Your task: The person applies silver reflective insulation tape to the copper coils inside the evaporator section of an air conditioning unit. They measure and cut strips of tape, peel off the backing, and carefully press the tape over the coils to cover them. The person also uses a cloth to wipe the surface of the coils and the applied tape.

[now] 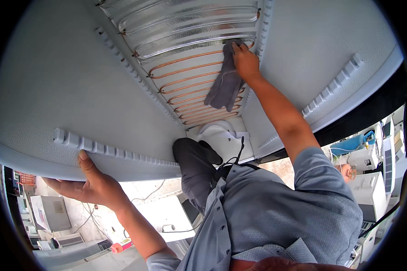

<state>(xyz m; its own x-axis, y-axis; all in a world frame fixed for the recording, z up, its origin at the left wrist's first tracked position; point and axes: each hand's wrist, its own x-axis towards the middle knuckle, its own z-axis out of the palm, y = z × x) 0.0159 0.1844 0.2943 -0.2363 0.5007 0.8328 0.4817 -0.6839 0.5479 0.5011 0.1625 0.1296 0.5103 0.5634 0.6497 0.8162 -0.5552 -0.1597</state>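
Note:
A dark grey cloth (226, 86) hangs from my right hand (246, 62), whose fingers are closed on its upper end. It lies against the back of a pale grey, refrigerator-like cabinet, over a row of copper tubes (185, 74). Silvery foil with tubing under it (190, 25) covers the wall beyond my right hand. At the left, my left hand (95, 185) grips the cabinet's front edge (36, 165). Its thumb is on the inner side, by a notched white strip (104, 149), and its fingers are around the outside.
More notched strips (332, 86) run along the side walls. My dark-trousered leg (194, 158) is bent at the cabinet opening, near a white curved part (217, 128) at its base. Outside stand white appliance units (49, 212), a blue cylinder (350, 143) and loose cables on the floor.

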